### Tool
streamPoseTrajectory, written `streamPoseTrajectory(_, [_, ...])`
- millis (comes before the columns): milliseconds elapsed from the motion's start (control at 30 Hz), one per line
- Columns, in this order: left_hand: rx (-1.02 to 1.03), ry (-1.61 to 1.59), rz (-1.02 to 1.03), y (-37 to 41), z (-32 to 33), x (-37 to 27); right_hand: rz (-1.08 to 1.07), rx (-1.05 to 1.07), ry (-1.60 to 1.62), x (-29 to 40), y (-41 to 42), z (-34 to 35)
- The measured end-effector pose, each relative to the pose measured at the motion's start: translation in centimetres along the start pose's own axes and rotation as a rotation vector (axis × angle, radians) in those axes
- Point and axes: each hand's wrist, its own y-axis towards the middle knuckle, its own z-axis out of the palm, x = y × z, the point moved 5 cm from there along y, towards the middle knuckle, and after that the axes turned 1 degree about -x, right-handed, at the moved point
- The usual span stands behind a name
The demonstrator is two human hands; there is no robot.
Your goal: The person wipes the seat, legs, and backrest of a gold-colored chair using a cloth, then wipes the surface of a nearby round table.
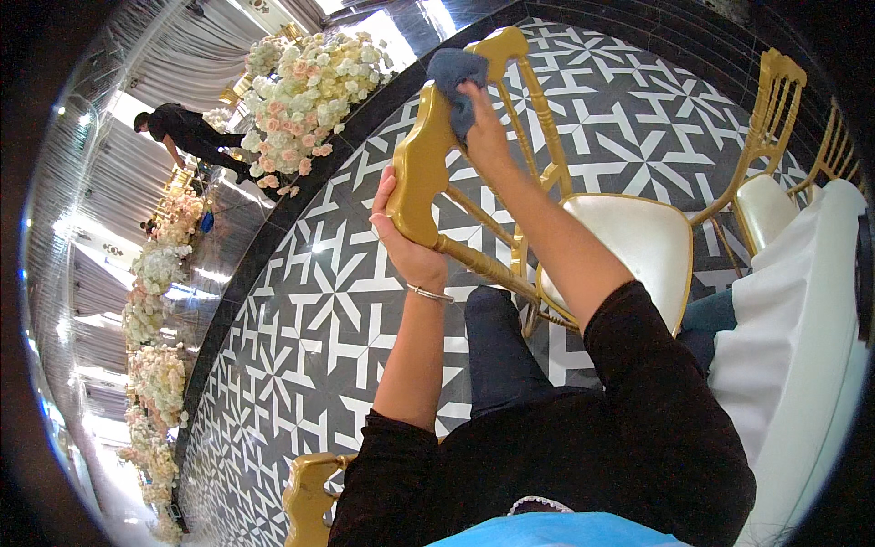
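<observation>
A gold chair's top rail [418, 164] stands in front of me, tilted in the picture. Near its lower end, my left hand [412, 246] is wrapped around it, with a bracelet at the wrist. A dark blue cloth [459, 75] is bunched in my right hand [484, 130], pressed against the rail's far end. Just beyond is another gold chair back [502, 48], close to the cloth. A white seat pad [625, 239] lies under and beside my right forearm. The cloth and rail hide some of my fingers.
A table with a white cloth [765, 362] stands at my right, with more gold chairs [776, 109] around it. Another gold chair back [307, 499] is at the lower left. Flower arrangements [307, 96] line the black floor border, and a person in black [191, 133] bends beyond them.
</observation>
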Motion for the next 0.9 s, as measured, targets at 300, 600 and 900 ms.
streamPoseTrajectory(300, [-0.115,-0.145,-0.187,-0.4,-0.8,0.9,-0.255,0.166,0.214,10.3,-11.5,-1.5])
streamPoseTrajectory(600, [-0.035,-0.032,-0.026,-0.1,-0.2,0.1,-0.279,0.151,0.139,7.5,-6.5,-0.2])
streamPoseTrajectory(900, [-0.034,-0.024,-0.043,0.0,0.0,0.1,-0.196,0.063,0.185,8.3,-6.9,-0.1])
